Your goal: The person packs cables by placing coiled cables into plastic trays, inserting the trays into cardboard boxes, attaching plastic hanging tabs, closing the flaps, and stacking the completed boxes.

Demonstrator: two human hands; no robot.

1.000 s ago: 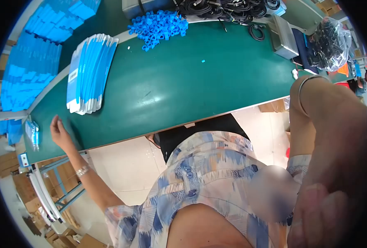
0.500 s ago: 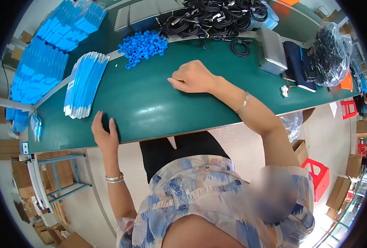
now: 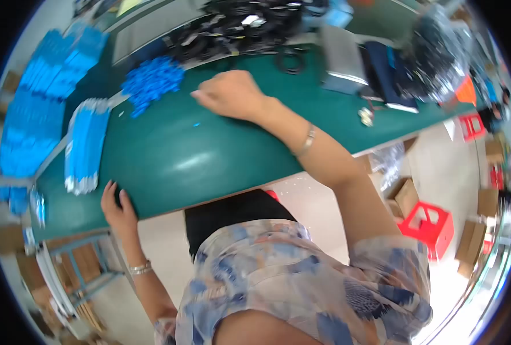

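Note:
My right hand [image 3: 229, 95] is closed in a fist, back of the hand up, over the far middle of the green table [image 3: 152, 144]. Its curled fingers hide whatever they may hold. A small blue piece [image 3: 196, 125] lies on the table just nearer than this fist. To the fist's left is a heap of small blue plastic pieces [image 3: 152, 83]. My left hand [image 3: 119, 208] rests at the table's near edge with thumb and fingers apart, holding nothing. Just beyond it lies a row of flat blue-and-white packages [image 3: 87, 146].
Black coiled cables [image 3: 238, 34] are piled along the back, with one separate coil [image 3: 290, 60]. A grey metal box [image 3: 343, 60], a dark notebook [image 3: 385, 75] and a clear plastic bag [image 3: 436, 57] stand at right. Blue stacks [image 3: 31, 135] rise at far left. A red stool [image 3: 431, 227] is on the floor.
The view has turned, so the table and its things appear further left and tilted. The small blue piece now shows near my right fist. Both hands keep much the same shape.

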